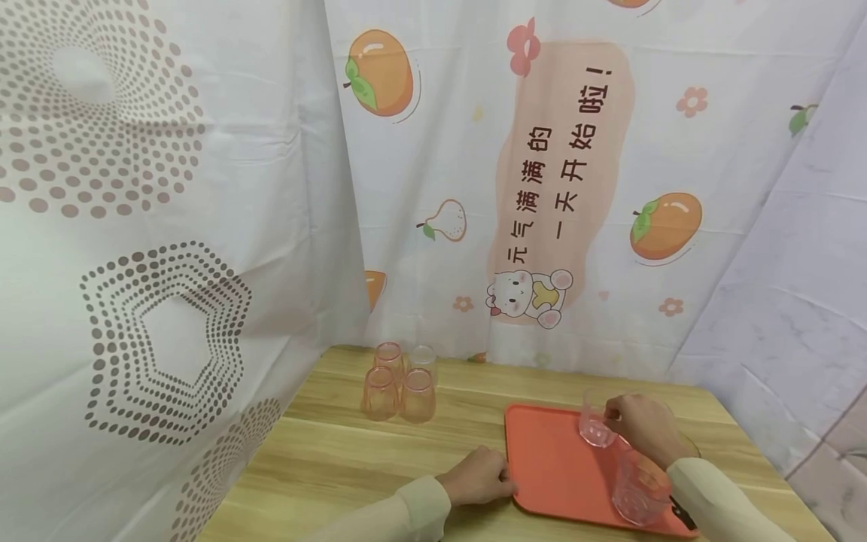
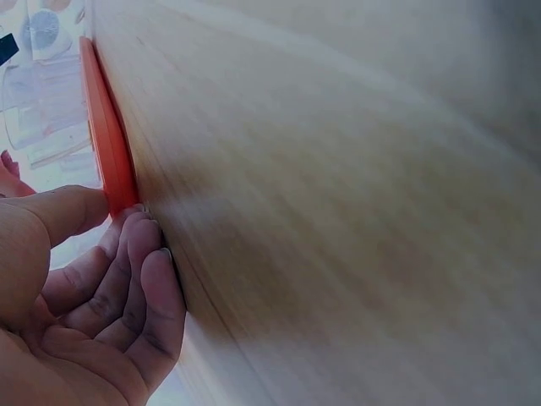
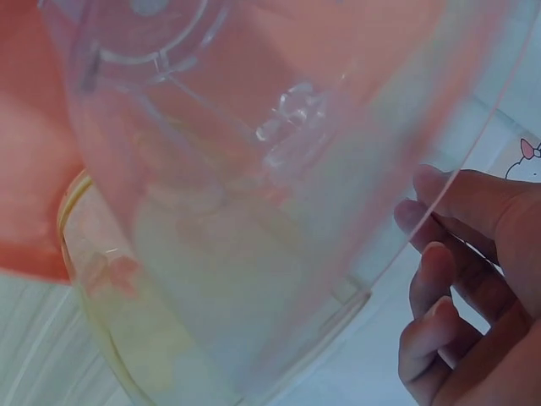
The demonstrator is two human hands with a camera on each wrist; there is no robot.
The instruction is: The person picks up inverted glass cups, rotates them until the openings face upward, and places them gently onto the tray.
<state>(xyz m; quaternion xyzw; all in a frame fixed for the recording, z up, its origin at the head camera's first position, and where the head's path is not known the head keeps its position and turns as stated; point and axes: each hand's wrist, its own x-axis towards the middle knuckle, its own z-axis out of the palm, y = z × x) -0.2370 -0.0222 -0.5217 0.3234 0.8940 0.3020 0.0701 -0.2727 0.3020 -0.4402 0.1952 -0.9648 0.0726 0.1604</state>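
Cream fabric sleeves (image 1: 423, 506) are flanking a red rectangular plastic tray (image 1: 552, 478) at five o'clock, the left hand (image 1: 477, 478) pinching its eight-o'clock edge, the right hand (image 1: 646, 427) pinching a transparent pink-tinted cup (image 1: 595, 432) at its twelve, another transparent cup (image 1: 635, 503) standing at its four, while four translucent tumblers (image 1: 417, 400) are standing grouped off-tray at its ten, work seemingly running midway, release outstanding.

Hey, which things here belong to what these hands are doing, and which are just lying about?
Likely in the job:
red tray, its edge held by the left hand
clear cup, held by the right hand
another cup on the tray
possibly the four grouped cups and a yellow-rimmed cup, partly hidden

Seemingly just around:
printed curtain
wood-grain table, as support only
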